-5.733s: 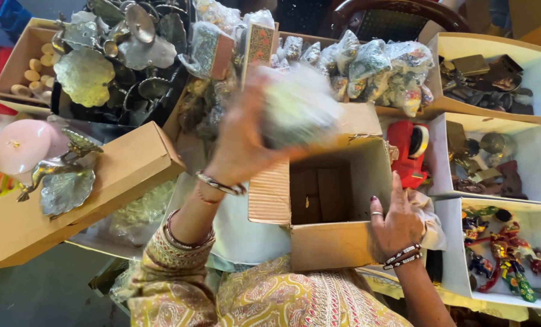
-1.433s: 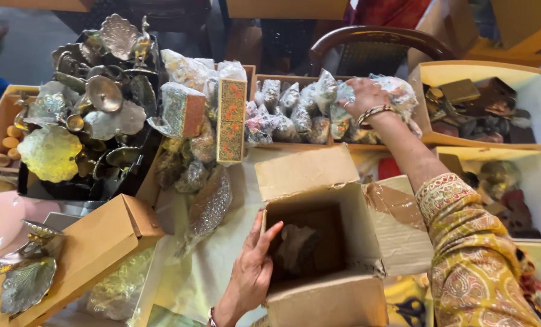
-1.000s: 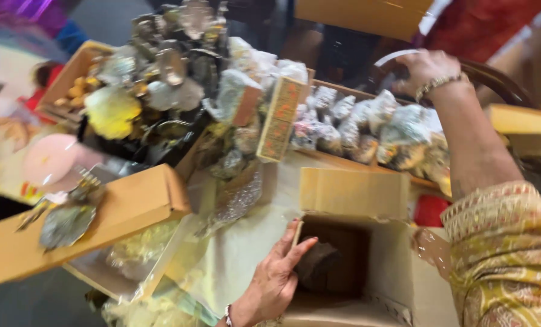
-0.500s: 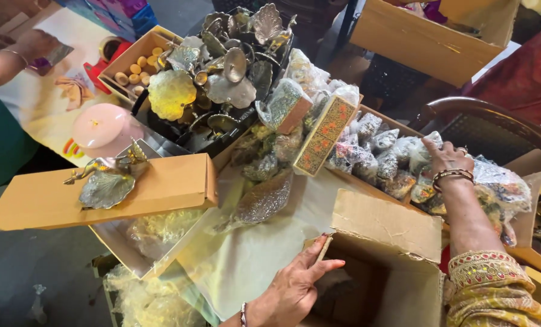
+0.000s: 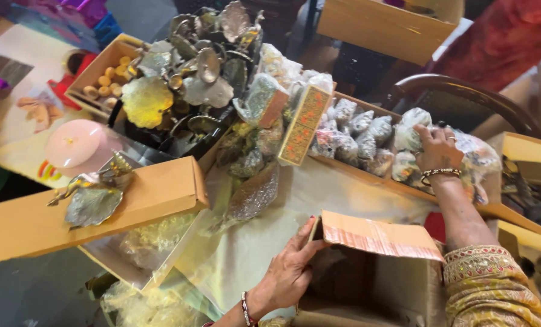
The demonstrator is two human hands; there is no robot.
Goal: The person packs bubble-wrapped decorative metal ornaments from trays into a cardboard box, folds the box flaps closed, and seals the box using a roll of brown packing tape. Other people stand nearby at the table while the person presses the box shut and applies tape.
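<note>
My left hand (image 5: 290, 271) rests on the left rim of an open brown cardboard box (image 5: 376, 236) at the bottom right, fingers spread against the flap. My right hand (image 5: 435, 146) reaches forward over a long tray (image 5: 367, 175) of clear plastic-wrapped packets and closes on one packet (image 5: 411, 128). Bangles sit on both wrists, and a patterned yellow sleeve (image 5: 494, 287) covers the right arm.
A heap of metal leaf-shaped dishes (image 5: 192, 72) fills a dark tray at the back. A long tan box (image 5: 83, 206) carrying a silver leaf piece lies at the left, beside a pink round candle (image 5: 77, 145). A patterned narrow box (image 5: 304, 124) stands upright. A chair back (image 5: 464, 97) curves behind.
The view has swung left and downward. My right hand moved from the far packets to one nearer the tray's right end. My left hand stays at the box's edge.
</note>
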